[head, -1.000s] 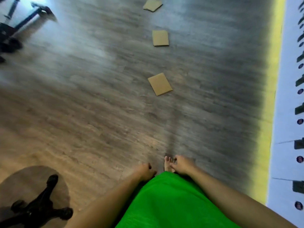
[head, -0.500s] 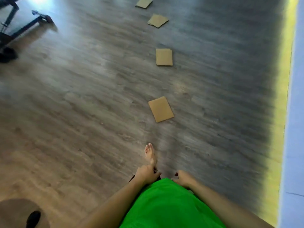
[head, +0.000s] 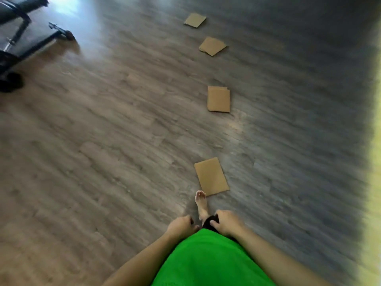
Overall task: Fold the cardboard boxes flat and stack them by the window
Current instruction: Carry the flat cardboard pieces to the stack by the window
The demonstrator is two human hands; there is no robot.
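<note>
Four flattened cardboard boxes lie in a loose line on the wooden floor (head: 103, 141), so the folding looks done and the gathering seems to be the step in hand. The nearest box (head: 211, 176) lies just ahead of the fingers, almost at the bare foot (head: 201, 203); the second box (head: 218, 99), third box (head: 212, 46) and farthest box (head: 195, 20) lie further ahead, well apart. Both hands hang low at the green garment (head: 210, 261): the left hand (head: 180, 225) is loosely curled and holds nothing, the right hand (head: 225, 222) is curled with its fingers against dark cloth, though I cannot tell if it grips. Next, I judge, comes stooping to slide fingers under the nearest box. Being flat, no box holds anything. No window shows.
</note>
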